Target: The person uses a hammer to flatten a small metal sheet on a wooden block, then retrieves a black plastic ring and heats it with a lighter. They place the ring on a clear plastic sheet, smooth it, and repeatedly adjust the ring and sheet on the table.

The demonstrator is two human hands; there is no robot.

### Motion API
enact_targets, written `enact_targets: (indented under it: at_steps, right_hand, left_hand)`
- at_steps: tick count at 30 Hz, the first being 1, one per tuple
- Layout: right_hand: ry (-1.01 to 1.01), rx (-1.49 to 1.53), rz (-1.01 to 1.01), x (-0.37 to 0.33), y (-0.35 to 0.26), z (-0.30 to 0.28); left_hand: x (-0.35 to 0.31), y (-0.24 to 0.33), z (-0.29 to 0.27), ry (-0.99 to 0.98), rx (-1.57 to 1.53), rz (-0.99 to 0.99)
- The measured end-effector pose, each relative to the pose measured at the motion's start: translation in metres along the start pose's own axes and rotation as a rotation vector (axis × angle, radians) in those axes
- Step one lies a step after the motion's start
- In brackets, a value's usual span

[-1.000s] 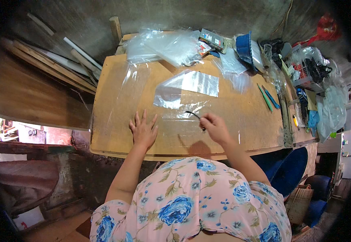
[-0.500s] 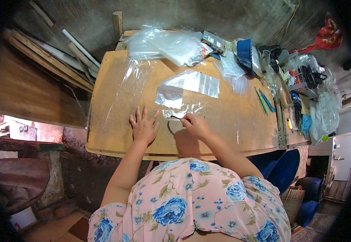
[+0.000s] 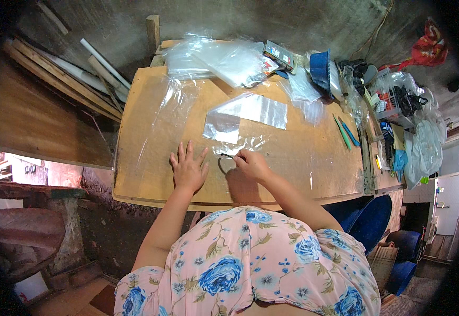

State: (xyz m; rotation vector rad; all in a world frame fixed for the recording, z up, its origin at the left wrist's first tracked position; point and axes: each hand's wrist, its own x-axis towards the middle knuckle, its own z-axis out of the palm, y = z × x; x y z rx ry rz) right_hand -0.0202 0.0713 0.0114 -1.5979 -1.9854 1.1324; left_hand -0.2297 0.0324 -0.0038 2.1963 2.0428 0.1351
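Note:
My left hand [image 3: 189, 169] lies flat with fingers spread on the clear plastic sheet [image 3: 150, 171] that covers the brown tabletop. To its right, my right hand [image 3: 253, 167] pinches a thin, dark, curved strip [image 3: 225, 155] between thumb and fingers. The strip's free end points left, and its shadow falls on the sheet below. What the strip is exactly cannot be made out. Just beyond both hands lies a flat, shiny clear plastic piece [image 3: 264, 109] with an angled outline.
At the table's far side are stacked clear plastic bags [image 3: 203, 59], a small box [image 3: 279, 55] and a blue fluted container [image 3: 320, 71]. Green-handled [image 3: 341, 131] and blue-handled tools [image 3: 350, 132] lie at the right, near a filled basket [image 3: 390, 97]. Wooden boards [image 3: 66, 79] lean at left.
My right hand has shifted slightly left and toward me, and the dark strip's free end has moved a little left and down. My left hand stays in place.

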Motion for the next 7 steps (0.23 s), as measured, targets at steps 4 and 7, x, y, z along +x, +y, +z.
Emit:
enact_targets:
  at_steps: [4,7]
  right_hand:
    - [-0.083,-0.012,0.034,0.0011,-0.0021,-0.0045]
    - [-0.097,0.002,0.046,0.0019,-0.0021,-0.0043]
  left_hand:
    - [-0.0011,-0.0014,0.002,0.007,0.003,0.006]
    - [-0.0007,-0.0012,0.0021,0.01,0.0,0.008]
